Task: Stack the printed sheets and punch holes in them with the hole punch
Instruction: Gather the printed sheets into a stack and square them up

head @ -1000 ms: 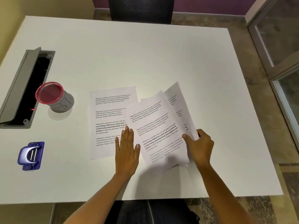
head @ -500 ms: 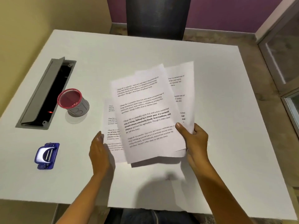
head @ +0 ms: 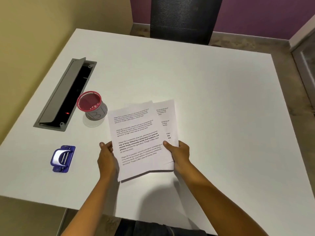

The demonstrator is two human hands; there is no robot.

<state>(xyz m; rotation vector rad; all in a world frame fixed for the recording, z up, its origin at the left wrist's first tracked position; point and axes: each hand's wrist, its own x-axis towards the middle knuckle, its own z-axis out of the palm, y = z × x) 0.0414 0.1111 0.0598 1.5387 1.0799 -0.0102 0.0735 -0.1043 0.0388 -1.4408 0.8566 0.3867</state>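
White printed sheets [head: 139, 142], unevenly fanned, lifted above the table [head: 221, 116] — my left hand [head: 106, 157] and right hand [head: 179, 153] each pinch a side edge; blue hole punch [head: 62, 158] sits left.

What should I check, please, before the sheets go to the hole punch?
1. Both hands hold the sheets: ok; left hand and right hand grip opposite sides.
2. Edges squared: not ok; a rear sheet sticks out to the right.
3. Hole punch free: ok, untouched on the table.
4. Path to the punch: ok.
5. Mesh cup clear of the sheets: ok, apart.
6. Sheet count: cannot tell.
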